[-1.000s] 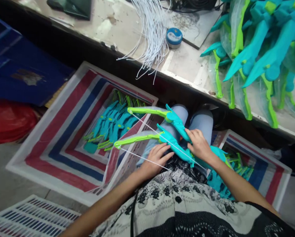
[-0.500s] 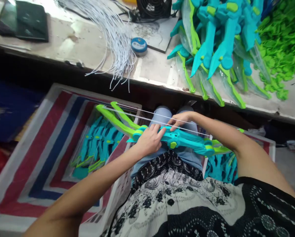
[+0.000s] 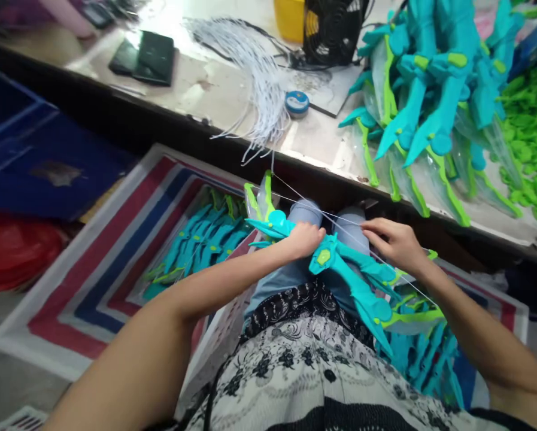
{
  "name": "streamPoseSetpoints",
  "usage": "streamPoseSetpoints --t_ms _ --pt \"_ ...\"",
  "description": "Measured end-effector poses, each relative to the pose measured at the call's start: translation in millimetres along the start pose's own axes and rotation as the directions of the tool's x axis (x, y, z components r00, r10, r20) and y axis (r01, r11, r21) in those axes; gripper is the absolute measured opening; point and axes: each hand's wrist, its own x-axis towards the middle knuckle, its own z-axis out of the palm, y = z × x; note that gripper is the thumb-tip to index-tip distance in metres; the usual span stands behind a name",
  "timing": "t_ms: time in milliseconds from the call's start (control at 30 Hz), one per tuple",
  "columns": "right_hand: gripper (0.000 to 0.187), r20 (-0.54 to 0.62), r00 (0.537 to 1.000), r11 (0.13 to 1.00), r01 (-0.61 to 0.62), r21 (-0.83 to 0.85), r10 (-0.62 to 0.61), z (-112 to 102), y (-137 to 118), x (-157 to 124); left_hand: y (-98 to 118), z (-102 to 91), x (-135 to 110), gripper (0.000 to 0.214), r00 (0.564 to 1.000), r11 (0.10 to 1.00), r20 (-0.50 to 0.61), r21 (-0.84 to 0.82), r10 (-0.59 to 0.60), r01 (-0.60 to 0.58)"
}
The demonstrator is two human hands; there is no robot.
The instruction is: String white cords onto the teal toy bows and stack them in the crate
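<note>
in the head view, the left hand [image 3: 308, 240] grasps 2 teal bows [image 3: 355, 281], their long axes slanting from above-left of its fingers to below-right; left tips [image 3: 269, 193] angle up. the right hand [image 3: 398, 244] pinches a white string [image 3: 344, 219]. likely string handling; the next move calls for a steady left grip.

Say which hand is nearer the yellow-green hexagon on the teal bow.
Left. The left hand grips the bow beside the hexagon; the right hand is farther off to its right, not touching it.
</note>
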Motion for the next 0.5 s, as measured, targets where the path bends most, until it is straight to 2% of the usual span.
streamPoseSetpoints --t_ms 67,133,233,300,333,400,500 --pt "0.019 -0.026 1.0 1.0 0.013 0.008 -0.013 -12 -13 -2 -13 -0.6 -24 0.031 0.999 1.0 -0.023 -0.013 -0.022 0.022" --pt "0.017 -0.041 0.999 1.0 0.02 0.015 -0.019 -23 -27 3 -32 3.7 -65 0.032 0.996 0.997 -0.052 -0.049 -0.069 0.067" --pt "0.016 -0.055 0.997 0.998 0.063 0.018 -0.062 -30 -46 28 -72 23.6 -149 0.035 0.971 0.958 -0.065 -0.191 -0.23 0.214" --pt "0.015 -0.051 0.992 0.994 0.113 0.008 -0.113 -22 -58 59 -103 46.1 -210 0.043 0.91 0.873 -0.071 -0.323 -0.408 0.366" --pt "0.015 -0.038 0.989 0.989 0.146 0.0 -0.146 -13 -64 79 -118 59.3 -239 0.046 0.852 0.808 -0.077 -0.372 -0.517 0.457" --pt "0.018 0.008 0.972 0.972 0.234 -0.024 -0.234 15 -77 128 -148 86.3 -286 0.048 0.69 0.632 -0.015 -0.415 -0.724 0.654" --pt "0.023 0.104 0.923 0.919 0.38 -0.101 -0.37 79 -99 220 -192 120.1 -323 0.055 0.375 0.289 0.194 -0.363 -0.907 0.886"
